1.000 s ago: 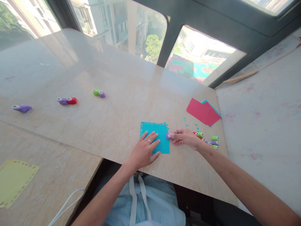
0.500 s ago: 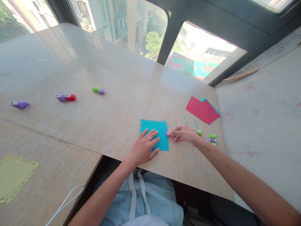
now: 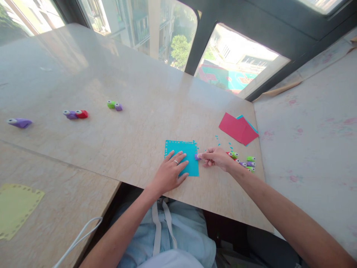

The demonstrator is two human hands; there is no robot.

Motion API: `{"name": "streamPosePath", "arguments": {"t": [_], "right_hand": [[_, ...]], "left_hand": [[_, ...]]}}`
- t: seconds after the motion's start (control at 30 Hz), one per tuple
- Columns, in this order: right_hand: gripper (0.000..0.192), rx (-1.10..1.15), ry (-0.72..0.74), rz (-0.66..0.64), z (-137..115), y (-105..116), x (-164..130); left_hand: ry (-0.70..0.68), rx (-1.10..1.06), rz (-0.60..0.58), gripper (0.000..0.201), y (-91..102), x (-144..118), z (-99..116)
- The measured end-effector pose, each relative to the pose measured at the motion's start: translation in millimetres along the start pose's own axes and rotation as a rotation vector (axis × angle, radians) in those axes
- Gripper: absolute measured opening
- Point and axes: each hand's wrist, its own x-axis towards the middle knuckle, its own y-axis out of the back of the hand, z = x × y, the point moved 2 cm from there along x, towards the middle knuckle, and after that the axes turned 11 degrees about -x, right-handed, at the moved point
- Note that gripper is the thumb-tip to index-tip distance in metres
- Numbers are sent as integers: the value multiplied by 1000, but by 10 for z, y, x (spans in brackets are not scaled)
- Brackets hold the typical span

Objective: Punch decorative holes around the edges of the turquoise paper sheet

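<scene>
Fingers of my right hand clamp small purple plastic punch on square teal paper sheet's edge; left hand flat, fingers spread, pinning flimsy, slippery sheet.

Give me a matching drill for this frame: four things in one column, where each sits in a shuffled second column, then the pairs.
1. left hand
2. right hand
3. red sheet
4. yellow sheet

A. near-left, on the lower tabletop
B. flat on the blue sheet
C. far right, over another blue sheet
D. pinching a small purple punch at the blue sheet's right edge

Pairs: 1-B, 2-D, 3-C, 4-A
</scene>
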Motion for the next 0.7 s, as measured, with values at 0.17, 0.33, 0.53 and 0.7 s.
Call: {"name": "streamPosePath", "arguments": {"t": [0.17, 0.33, 0.53, 0.7], "right_hand": [[49, 15, 10, 12, -3, -35, -21], [46, -55, 67, 53, -6, -37, -42], [47, -62, 77, 55, 20, -50, -38], [47, -45, 85, 65, 24, -65, -58]], "left_hand": [[2, -12, -2, 42, 4, -1, 4], [0, -28, 5, 42, 2, 0, -8], [-6, -43, 16, 42, -6, -5, -14], [5, -30, 11, 41, -8, -7, -13]]}}
